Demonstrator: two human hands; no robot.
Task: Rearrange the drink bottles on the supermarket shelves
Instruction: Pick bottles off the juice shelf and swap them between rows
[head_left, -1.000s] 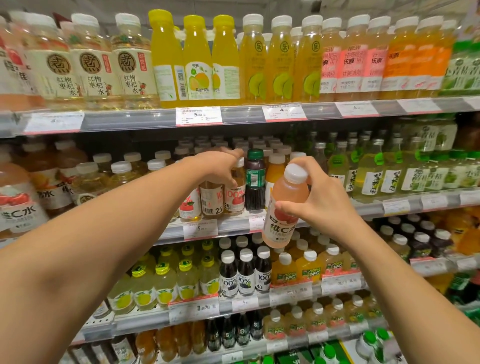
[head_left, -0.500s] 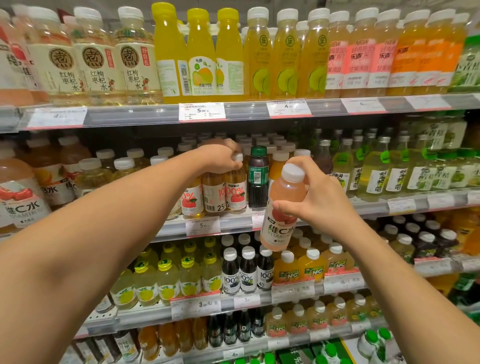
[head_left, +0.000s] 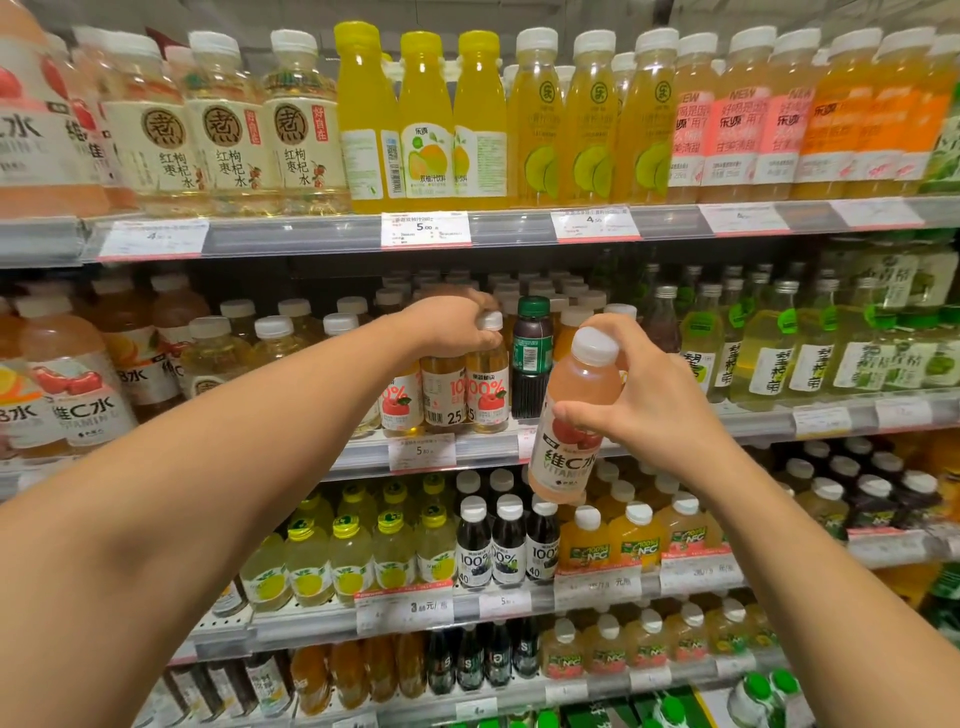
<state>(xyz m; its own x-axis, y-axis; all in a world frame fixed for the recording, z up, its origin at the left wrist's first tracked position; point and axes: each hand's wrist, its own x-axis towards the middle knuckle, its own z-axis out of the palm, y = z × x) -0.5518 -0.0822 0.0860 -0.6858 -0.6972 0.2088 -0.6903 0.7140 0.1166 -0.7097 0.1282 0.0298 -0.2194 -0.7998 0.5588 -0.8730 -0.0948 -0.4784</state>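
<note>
My right hand (head_left: 644, 395) grips a pink vitamin C water bottle (head_left: 574, 415) with a white cap, held tilted in front of the second shelf's edge. My left hand (head_left: 457, 325) reaches onto that shelf and its fingers curl over the caps of small apple juice bottles (head_left: 485, 387) with red apple labels. A dark bottle with a green cap (head_left: 531, 358) stands just right of them, between my two hands.
The second shelf's rail (head_left: 363, 457) carries price tags. Matching pink vitamin C bottles (head_left: 67, 395) stand at its far left, green-labelled bottles (head_left: 769, 353) at its right. Yellow juice bottles (head_left: 426, 124) fill the top shelf; small juice bottles (head_left: 509, 545) fill the shelves below.
My left hand has closed down over the apple juice caps. The pink bottle in my right hand has stayed at about the same place.
</note>
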